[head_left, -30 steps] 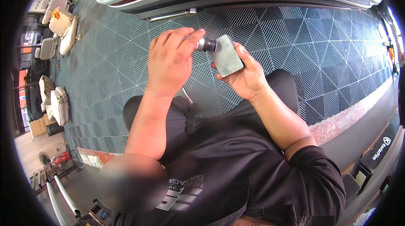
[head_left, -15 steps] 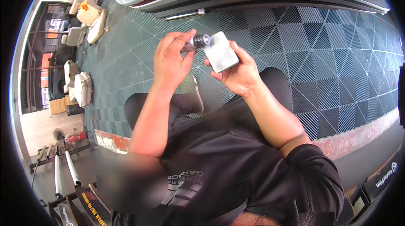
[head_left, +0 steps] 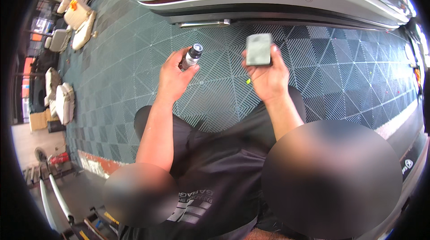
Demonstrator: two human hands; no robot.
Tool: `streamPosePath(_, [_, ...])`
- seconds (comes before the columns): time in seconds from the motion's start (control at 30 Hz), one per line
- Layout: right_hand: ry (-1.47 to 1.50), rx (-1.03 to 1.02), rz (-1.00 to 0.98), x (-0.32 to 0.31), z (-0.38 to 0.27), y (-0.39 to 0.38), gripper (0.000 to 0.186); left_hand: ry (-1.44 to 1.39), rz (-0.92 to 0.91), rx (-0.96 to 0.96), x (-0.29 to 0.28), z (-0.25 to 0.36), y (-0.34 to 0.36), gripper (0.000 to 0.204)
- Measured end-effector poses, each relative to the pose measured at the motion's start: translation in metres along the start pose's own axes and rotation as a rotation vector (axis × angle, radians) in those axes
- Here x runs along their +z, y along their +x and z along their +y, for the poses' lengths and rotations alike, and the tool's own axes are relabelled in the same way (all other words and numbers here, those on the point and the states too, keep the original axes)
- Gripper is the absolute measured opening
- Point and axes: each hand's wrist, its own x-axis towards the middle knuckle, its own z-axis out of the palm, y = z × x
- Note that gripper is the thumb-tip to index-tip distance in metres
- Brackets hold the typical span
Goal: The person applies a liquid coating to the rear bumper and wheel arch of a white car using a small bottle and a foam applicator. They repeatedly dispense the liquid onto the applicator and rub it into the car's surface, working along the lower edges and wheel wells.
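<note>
Here, the small bottle (head_left: 190, 59) is clasped in the left hand (head_left: 174, 77), fingers curled, top left free; the grey block (head_left: 259, 50) is gripped low by the right hand (head_left: 271, 77), presumably so its face is kept exposed, both held above the floor (head_left: 215, 94).

Left fingers (head_left: 191, 72) hold a bottle (head_left: 191, 55), right fingers (head_left: 277, 57) a block (head_left: 259, 49).

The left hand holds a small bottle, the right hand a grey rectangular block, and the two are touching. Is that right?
Not quite: in the head view, the small bottle in the left hand and grey rectangular block in the right hand are apart, with floor tiles showing between.
</note>
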Motion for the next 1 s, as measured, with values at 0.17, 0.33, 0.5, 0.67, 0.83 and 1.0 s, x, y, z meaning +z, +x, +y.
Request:
streamPosePath(0.17, [-0.739,-0.828,0.374,0.002,-0.021,0.073,0.038,0.071,-0.138,0.122,0.004,-0.051,0.025,0.051])
streamPosePath(0.33, [-1.644,-1.237,0.804,0.012,-0.02,0.098,0.043,0.051,-0.393,0.251,0.012,-0.086,0.049,0.049])
streamPosePath(0.5, [-1.759,-1.293,0.872,0.035,0.005,0.098,0.037,-0.014,-0.555,0.314,0.002,-0.121,0.074,0.05])
streamPosePath(0.67, [-1.738,-1.279,0.863,0.064,0.065,0.1,0.037,0.013,-0.727,0.351,0.007,-0.164,0.089,0.048])
streamPosePath(0.83, [-1.713,-1.407,0.734,0.084,0.15,0.121,0.041,-0.064,-0.843,0.451,0.007,-0.184,0.101,0.046])
streamPosePath(1.0, [-1.722,-1.39,0.558,0.124,0.235,0.143,0.046,-0.096,-0.877,0.487,0.012,-0.205,0.119,0.046])
